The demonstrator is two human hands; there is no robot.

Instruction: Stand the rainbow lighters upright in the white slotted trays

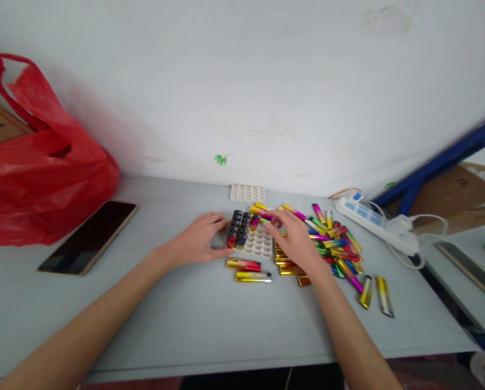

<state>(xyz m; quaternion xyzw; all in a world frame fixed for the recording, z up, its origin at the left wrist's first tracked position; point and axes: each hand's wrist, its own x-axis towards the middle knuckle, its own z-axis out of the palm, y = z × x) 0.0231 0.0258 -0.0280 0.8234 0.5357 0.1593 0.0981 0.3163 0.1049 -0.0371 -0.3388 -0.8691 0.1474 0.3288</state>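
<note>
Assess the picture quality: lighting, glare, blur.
Head view: light looks soft, with a reddish cast on the white wall beside the red plastic bag; head view: bright glints on the pile of metallic lighters; head view: fine detail is soft, the print on the cardboard box too blurred to read.

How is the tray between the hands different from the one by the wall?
The near tray holds black-topped pieces; the far tray shows none. The near tray sits between left hand and right hand; the far tray is by the wall. Both are whitish with round holes.
</note>
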